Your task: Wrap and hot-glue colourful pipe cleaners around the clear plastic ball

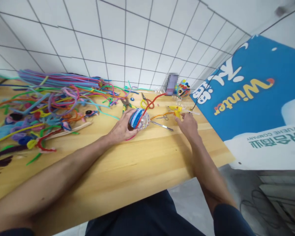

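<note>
My left hand (121, 129) is wrapped round a clear plastic ball (140, 120) wound with blue pipe cleaners, resting on the wooden table (127, 170). A red pipe cleaner (151, 104) arcs up from the ball. My right hand (188, 124) reaches to a yellow glue gun (175, 109) lying on the table, fingers curled at its handle. Whether they grip it or only touch it is unclear.
A big heap of coloured pipe cleaners (44, 101) covers the table's left. Pliers (125, 104), small scissors (163, 117) and a metal tool (162, 125) lie near the ball. A decorated ball (184, 88) stands at the back. A blue carton (255, 98) stands to the right.
</note>
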Demonstrator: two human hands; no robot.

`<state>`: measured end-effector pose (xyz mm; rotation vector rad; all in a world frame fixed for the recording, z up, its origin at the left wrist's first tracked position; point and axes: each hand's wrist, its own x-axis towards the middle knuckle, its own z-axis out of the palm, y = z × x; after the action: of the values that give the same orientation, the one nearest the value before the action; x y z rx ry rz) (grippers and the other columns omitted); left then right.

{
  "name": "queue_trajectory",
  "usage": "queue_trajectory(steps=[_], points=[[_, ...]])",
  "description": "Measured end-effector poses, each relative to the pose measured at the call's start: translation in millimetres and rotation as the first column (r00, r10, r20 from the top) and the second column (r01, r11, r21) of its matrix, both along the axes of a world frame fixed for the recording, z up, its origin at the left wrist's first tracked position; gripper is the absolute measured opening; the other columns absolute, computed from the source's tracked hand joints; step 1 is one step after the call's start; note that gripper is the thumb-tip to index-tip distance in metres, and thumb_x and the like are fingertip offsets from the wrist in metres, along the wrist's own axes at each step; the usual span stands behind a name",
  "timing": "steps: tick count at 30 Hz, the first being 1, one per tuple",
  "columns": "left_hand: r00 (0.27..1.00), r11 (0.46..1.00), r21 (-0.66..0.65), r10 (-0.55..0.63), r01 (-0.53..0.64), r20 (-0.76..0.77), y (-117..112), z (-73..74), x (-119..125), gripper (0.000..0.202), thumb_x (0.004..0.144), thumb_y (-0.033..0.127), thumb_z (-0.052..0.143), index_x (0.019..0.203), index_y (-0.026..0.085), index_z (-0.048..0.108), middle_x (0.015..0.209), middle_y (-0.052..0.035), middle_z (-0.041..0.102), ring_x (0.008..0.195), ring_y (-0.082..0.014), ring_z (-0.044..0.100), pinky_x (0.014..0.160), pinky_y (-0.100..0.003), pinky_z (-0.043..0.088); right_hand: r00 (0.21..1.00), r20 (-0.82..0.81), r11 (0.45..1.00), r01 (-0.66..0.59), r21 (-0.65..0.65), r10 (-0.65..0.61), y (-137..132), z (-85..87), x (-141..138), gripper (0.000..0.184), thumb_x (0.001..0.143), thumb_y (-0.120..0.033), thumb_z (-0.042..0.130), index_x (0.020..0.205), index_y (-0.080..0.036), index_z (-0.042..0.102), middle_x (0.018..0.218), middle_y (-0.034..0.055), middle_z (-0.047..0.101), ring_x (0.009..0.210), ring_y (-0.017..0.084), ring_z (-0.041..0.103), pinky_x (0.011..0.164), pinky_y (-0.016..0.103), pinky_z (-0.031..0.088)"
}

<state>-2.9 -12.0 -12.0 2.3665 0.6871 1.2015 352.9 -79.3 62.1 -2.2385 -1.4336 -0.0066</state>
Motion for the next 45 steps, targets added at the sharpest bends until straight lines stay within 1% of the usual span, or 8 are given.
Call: queue_trajectory(steps=[2,5,8,12,18,29,38,45], points=[[1.000,1.000,-0.027,-0.002,0.002,0.001,-1,1.0,1,0.091,0.089,0.034,0.080,0.168,0.023,0.037,0.165,-0.0187,0.051,0.158,-0.0394,0.051,0.132,-0.061,0.047,0.966,-0.036,0.962,-0.249,0.115,0.255,-9,6.6,-24,0.037,0.095,-0.043,0.072,0.122,-0.017,0.073,0.122,0.0187,0.077,0.109,0.032,0.072,0.105,0.049,0.056],[1.000,0.999,-0.032,-0.016,0.017,0.026,-2,1.9,3,0.093,0.087,0.031,0.081,0.169,0.024,0.036,0.166,-0.0186,0.051,0.159,-0.0401,0.050,0.133,-0.062,0.046,0.818,-0.122,0.811,-0.515,0.276,0.562,-8,12.4,-68,0.036,0.096,-0.047,0.074,0.122,-0.023,0.072,0.121,0.0123,0.076,0.111,0.030,0.071,0.101,0.046,0.058],[0.999,0.999,-0.014,-0.042,0.042,0.034,-2,2.6,4,0.095,0.088,0.028,0.080,0.171,0.026,0.032,0.167,-0.0182,0.050,0.160,-0.0400,0.048,0.133,-0.063,0.045,0.666,-0.206,0.686,-0.622,0.377,0.717,7,11.5,-102,0.041,0.095,-0.053,0.078,0.127,-0.027,0.070,0.136,0.0109,0.073,0.129,0.031,0.067,0.107,0.048,0.057],[0.997,0.998,0.004,-0.057,0.057,0.048,-2,2.3,6,0.093,0.092,0.029,0.077,0.171,0.027,0.028,0.167,-0.0188,0.049,0.160,-0.0389,0.047,0.132,-0.063,0.046,0.522,-0.292,0.595,-0.644,0.481,0.801,28,-0.1,-119,0.037,0.090,-0.059,0.084,0.114,-0.033,0.075,0.142,0.0066,0.071,0.139,0.033,0.063,0.121,0.056,0.050],[0.996,0.997,-0.031,-0.068,0.070,0.055,-3,2.3,5,0.093,0.092,0.029,0.076,0.171,0.029,0.028,0.167,-0.0193,0.047,0.160,-0.0390,0.047,0.132,-0.064,0.046,0.476,-0.355,0.593,-0.610,0.527,0.805,38,-13.9,-124,0.023,0.091,-0.052,0.086,0.098,-0.032,0.077,0.134,0.0055,0.073,0.135,0.031,0.066,0.125,0.057,0.047],[0.989,0.978,-0.148,-0.148,0.147,0.004,3,21.4,-1,0.080,0.096,0.043,0.074,0.167,0.026,0.040,0.164,-0.0189,0.052,0.156,-0.0388,0.051,0.131,-0.062,0.045,0.458,-0.453,0.644,-0.524,0.558,0.765,42,-27.2,-123,0.020,0.090,-0.046,0.083,0.097,-0.029,0.075,0.128,0.0050,0.075,0.126,0.028,0.069,0.116,0.049,0.054],[0.995,0.965,-0.244,-0.102,0.096,-0.013,5,33.1,0,0.059,0.101,0.043,0.066,0.155,0.023,0.052,0.153,-0.0152,0.063,0.143,-0.0337,0.062,0.125,-0.055,0.050,0.460,-0.474,0.661,-0.505,0.555,0.750,46,-24.8,-124,0.016,0.087,-0.040,0.083,0.092,-0.029,0.075,0.127,0.0043,0.078,0.119,0.027,0.071,0.112,0.049,0.058],[0.996,0.951,-0.298,-0.063,0.081,0.067,1,27.9,9,0.061,0.099,0.047,0.072,0.152,0.022,0.052,0.149,-0.0146,0.063,0.137,-0.0327,0.064,0.120,-0.052,0.052,0.448,-0.493,0.667,-0.511,0.543,0.745,44,-18.8,-127,0.011,0.086,-0.035,0.081,0.089,-0.027,0.073,0.125,0.0046,0.078,0.114,0.026,0.073,0.110,0.050,0.059]])
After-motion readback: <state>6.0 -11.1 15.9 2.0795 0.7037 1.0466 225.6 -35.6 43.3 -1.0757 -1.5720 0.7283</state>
